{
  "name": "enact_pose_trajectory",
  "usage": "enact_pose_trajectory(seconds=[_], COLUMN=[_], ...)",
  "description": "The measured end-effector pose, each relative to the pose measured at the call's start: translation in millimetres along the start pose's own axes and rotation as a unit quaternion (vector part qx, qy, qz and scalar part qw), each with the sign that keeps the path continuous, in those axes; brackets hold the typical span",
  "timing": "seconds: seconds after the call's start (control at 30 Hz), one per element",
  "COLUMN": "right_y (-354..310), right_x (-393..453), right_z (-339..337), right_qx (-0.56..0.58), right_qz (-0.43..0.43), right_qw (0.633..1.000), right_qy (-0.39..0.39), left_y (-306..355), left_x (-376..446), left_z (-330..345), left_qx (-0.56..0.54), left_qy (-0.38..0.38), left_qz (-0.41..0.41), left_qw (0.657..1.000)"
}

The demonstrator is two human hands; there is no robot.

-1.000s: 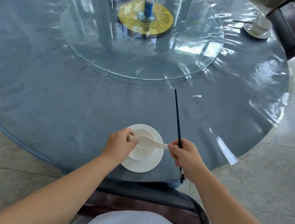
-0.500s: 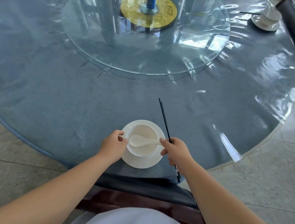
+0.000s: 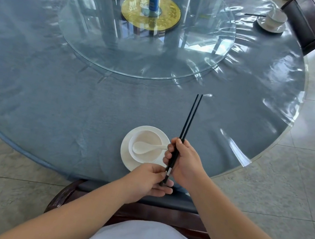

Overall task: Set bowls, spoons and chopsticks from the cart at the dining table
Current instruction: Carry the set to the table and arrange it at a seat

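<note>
1. We are leaning over the round bench (image 3: 31, 98), its grey cloth under clear film, with a glass turntable (image 3: 142, 54) in the middle and a dark chair (image 3: 139, 197) tucked in just below our hands.
2. We are finishing this setting: the white saucer (image 3: 125, 155) is sitting near the bench edge, the bowl (image 3: 149, 136) is resting on it, and the spoon (image 3: 143, 148) is lying inside the bowl with its handle pointing right.
3. A second setting, a cup on a saucer (image 3: 272, 24), is standing well apart at the far right.
4. Our right hand (image 3: 184, 161) is curling round the black chopsticks (image 3: 188, 120) mid-shaft, tips pointing away over the bench.
5. Our left hand (image 3: 148, 182) is pinching their near ends, apparently evening them.
6. To do this well, we are judging that both ends should sit flush, then the pair should go down just right of the saucer, parallel, without nudging the spoon handle.
</note>
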State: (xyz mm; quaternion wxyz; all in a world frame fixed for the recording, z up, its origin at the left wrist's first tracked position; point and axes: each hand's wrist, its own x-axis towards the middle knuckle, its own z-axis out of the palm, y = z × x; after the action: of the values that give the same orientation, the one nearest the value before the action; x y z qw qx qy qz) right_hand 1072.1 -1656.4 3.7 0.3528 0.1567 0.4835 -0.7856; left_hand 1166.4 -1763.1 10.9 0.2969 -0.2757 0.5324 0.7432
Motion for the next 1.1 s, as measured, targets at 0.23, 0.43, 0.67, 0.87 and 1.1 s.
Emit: enact_pose_trajectory(seconds=[0.23, 0.43, 0.67, 0.87, 1.1], right_y=[11, 13, 12, 2, -13], right_x=[-10, -19, -20, -14, 9], right_z=[-2, -16, -22, -23, -45], right_qx=[-0.182, -0.383, -0.264, -0.269, -0.302], right_qz=[-0.075, -0.083, -0.073, -0.055, -0.051], right_qw=[0.98, 0.919, 0.948, 0.956, 0.933], right_qy=[0.018, 0.047, 0.163, 0.107, 0.19], left_y=[-4, -8, -6, -3, -7], left_x=[-6, -1, 10, 14, 13], left_z=[-5, -2, 1, -7, -28], left_qx=[-0.04, -0.033, 0.07, 0.098, 0.26], left_qy=[-0.01, 0.005, 0.014, 0.021, 0.232], left_qz=[0.013, 0.018, 0.031, 0.044, 0.176], left_qw=[0.999, 0.999, 0.997, 0.994, 0.921])
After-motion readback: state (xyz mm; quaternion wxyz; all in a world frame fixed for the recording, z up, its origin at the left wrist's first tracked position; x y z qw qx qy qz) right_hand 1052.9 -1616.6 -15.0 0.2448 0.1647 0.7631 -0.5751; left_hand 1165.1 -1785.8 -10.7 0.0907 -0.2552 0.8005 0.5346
